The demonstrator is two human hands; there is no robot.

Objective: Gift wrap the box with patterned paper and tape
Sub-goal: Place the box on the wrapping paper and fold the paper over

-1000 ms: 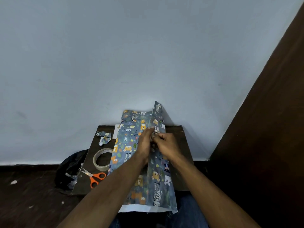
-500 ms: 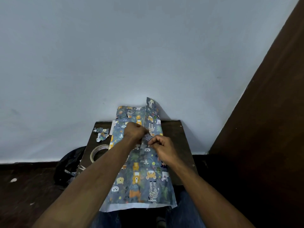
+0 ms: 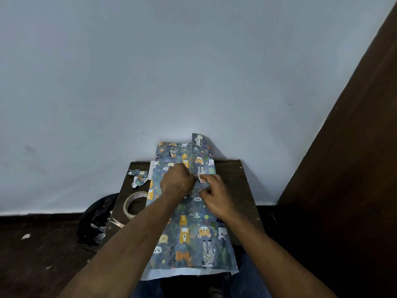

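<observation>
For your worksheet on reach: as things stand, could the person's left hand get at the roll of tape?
Probably yes: the tape roll lies uncovered on the table, just beside the left hand, though that hand is occupied on the wrapping paper.

1. A small dark wooden tabletop [image 3: 236, 179] stands against a pale blue-grey wall [image 3: 171, 72].
2. Crumpled paper scraps [image 3: 139, 177] lie at its 10 o'clock corner.
3. Scissor blades [image 3: 116, 222] poke out at the tabletop's 8 o'clock edge.
4. A black bag [image 3: 94, 220] sits on the dark floor [image 3: 38, 250] at 9 o'clock.
5. A brown panel [image 3: 354, 158] rises at 3 o'clock.

head cam | looks forward-down | close over table [image 3: 236, 179] | single view
</observation>
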